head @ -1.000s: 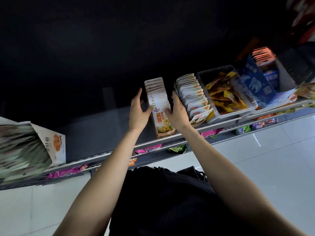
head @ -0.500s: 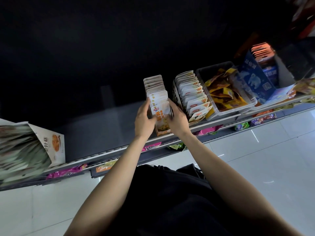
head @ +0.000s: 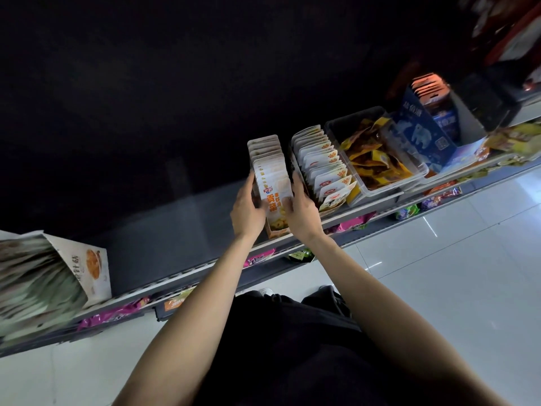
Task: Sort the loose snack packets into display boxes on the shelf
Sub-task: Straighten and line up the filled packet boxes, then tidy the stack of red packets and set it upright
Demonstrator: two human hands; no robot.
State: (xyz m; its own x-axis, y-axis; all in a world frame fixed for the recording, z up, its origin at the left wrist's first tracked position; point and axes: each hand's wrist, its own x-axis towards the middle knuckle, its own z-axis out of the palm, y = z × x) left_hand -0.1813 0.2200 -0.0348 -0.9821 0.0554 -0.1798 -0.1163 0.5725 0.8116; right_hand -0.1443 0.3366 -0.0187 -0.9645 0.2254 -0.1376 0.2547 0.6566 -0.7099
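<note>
Around our work we see a second display box (head: 320, 168) of white packets just to the right, its near end touching our right wrist side. Beyond it stands a clear plastic bin (head: 380, 187) of yellow and brown packets, then a blue carton (head: 421, 133) with a polar bear printed on it. Far to the left a white box (head: 93, 271) leans over blurred packets. Pink and green packets (head: 259, 259) show on the lower shelf beneath the grey shelf (head: 164, 241).

The orange and white display box (head: 278, 227) sits at the front edge of the shelf, between our hands. Its long axis runs from the shelf edge back into the dark, and its row of snack packets (head: 268, 159) stands upright, printed faces turned toward us.

Our left hand (head: 247, 210) grips the left side of the row, fingers curled along the packets and thumb across the front one. Our right hand (head: 301, 210) grips the right side likewise, squeezing the row between the two hands.
</note>
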